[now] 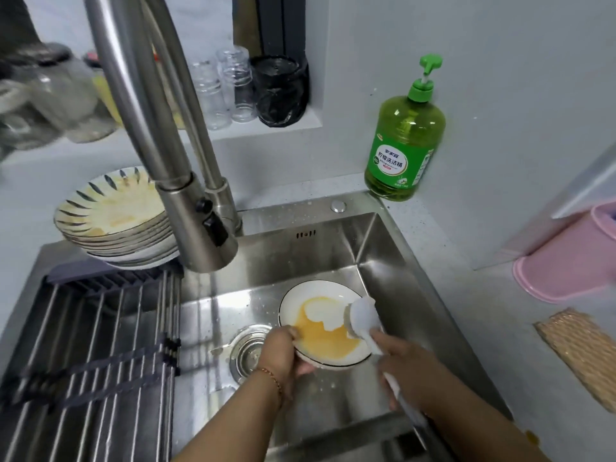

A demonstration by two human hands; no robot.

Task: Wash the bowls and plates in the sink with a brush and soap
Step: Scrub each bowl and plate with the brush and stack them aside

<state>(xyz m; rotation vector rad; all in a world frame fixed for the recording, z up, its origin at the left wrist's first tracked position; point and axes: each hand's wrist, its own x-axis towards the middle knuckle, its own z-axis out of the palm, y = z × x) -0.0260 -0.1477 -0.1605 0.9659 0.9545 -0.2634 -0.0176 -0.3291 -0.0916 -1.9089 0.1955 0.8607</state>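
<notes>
Grey counter (333,168) bears soap bottle (405,135), stacked plates (113,221), woven mat (580,351).

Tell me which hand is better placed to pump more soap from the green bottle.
Probably the right hand: the soap bottle stands on the right rear counter. It grips the brush, though, while the left hand holds the plate.
</notes>
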